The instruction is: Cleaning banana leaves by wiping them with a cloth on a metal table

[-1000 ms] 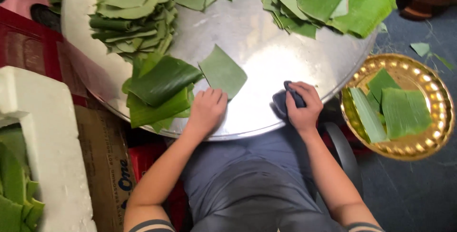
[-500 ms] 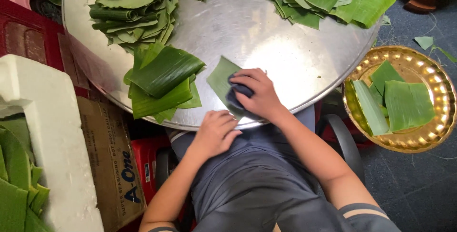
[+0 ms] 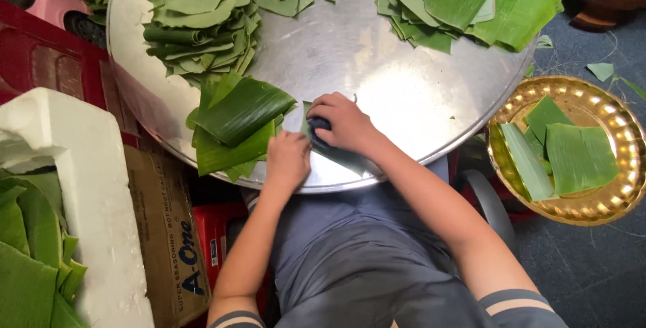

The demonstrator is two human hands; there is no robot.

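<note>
Wiping a leaf piece (image 3: 336,156): right hand (image 3: 346,123) seemingly clamped on dark cloth (image 3: 319,126), left hand (image 3: 288,158) flat, pinning it.

Hands (image 3: 316,143) on leaf (image 3: 343,156) (cloth-wiped)

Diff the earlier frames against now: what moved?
The right hand carried the dark cloth leftward from the tray's near edge onto the cut leaf piece and presses it there. The left hand slid back to that piece's near-left edge. Leaf piles, round metal tray and gold dish stayed put.
</note>
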